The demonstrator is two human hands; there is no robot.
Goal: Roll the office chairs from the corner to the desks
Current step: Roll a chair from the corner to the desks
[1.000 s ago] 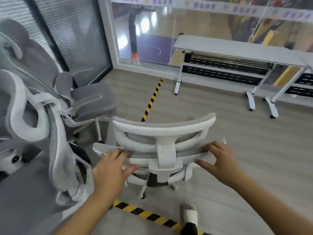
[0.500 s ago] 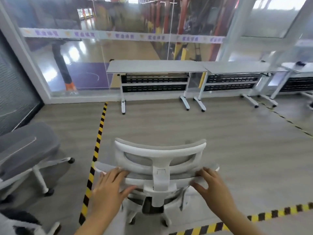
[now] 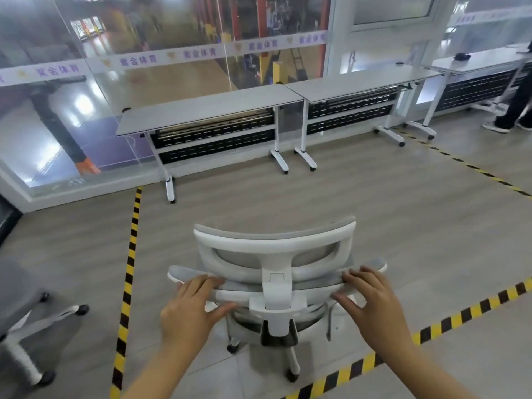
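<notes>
Office chair (image 3: 273,240), white/grey: L hand (image 3: 191,311) & R hand (image 3: 371,300) both grip its back, fingers curled over, thumbs under. Desks (image 3: 207,109) ahead, well apart.

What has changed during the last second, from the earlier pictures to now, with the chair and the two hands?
The white chair was turned and rolled away from the corner chairs toward the desks, which it now faces. Of the corner chairs, only one grey chair shows, at the left edge. Nothing was let go: the left hand and right hand hold the top of the backrest as before.
</notes>
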